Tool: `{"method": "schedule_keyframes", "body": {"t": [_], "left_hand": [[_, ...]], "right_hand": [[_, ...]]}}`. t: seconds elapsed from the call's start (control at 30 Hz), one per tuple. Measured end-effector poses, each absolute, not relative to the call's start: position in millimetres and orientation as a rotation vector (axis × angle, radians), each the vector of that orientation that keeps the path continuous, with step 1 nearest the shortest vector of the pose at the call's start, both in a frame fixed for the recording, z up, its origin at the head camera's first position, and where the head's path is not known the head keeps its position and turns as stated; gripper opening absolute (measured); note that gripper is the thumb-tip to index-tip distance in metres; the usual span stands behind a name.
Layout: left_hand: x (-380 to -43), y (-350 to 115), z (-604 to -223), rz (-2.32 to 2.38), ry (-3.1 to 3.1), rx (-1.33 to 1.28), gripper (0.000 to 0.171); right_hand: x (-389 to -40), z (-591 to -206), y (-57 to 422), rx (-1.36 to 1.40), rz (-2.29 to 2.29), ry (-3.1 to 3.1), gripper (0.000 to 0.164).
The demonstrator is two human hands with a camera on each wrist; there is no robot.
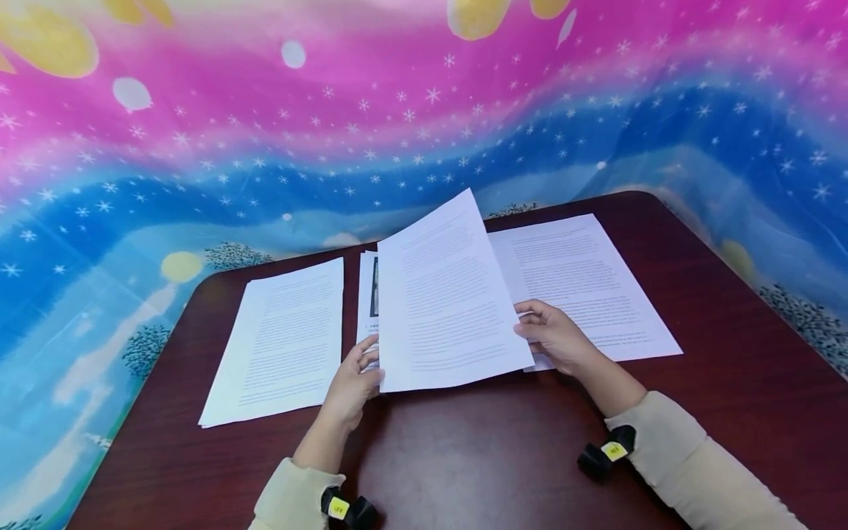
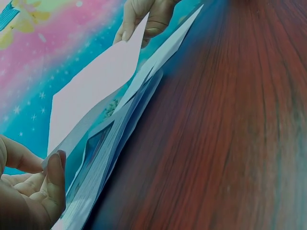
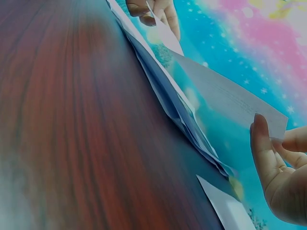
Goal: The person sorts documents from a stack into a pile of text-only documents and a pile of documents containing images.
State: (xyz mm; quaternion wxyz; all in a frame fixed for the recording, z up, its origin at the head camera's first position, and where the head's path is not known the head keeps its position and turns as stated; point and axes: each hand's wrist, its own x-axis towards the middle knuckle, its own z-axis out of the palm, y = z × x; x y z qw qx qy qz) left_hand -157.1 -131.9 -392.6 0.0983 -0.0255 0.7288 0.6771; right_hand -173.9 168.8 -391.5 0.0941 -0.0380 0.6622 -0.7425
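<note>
A printed sheet of paper [image 1: 444, 294] is held up off the table, tilted, with lines of small text facing me. My left hand [image 1: 354, 383] pinches its lower left edge between thumb and fingers, as the left wrist view shows too. At the right edge, my right hand [image 1: 553, 335] pinches the sheet [image 3: 230, 91]. Below it lies a middle stack of pages [image 2: 103, 158] with slightly lifted edges; the raised sheet hides most of it in the head view. A dark picture [image 1: 375, 287] shows on the top page at its left side.
To the left lies another stack of printed pages [image 1: 291, 338], edges slightly uneven. More printed pages [image 1: 576, 287] lie on the right, partly behind the right hand. All rest on a dark reddish wood table [image 1: 457, 456]. A colourful patterned cloth [image 1: 397, 96] hangs behind the table's far edge.
</note>
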Motion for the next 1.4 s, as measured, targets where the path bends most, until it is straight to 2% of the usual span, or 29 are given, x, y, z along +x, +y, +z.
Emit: {"method": "schedule_keyframes", "body": {"t": [0.73,1.4], "left_hand": [[-152.5,-182.4,-389.4,1.973,2.276,-0.266,0.055],[-158.4,-234.5,-387.3,2.010,2.207,-0.404,0.060]], "right_hand": [[-198.3,-397.2,108.3,-0.137,-2.180,1.957,0.045],[-222.6,-393.4,46.1,-0.037,-2.133,1.973,0.042]]}}
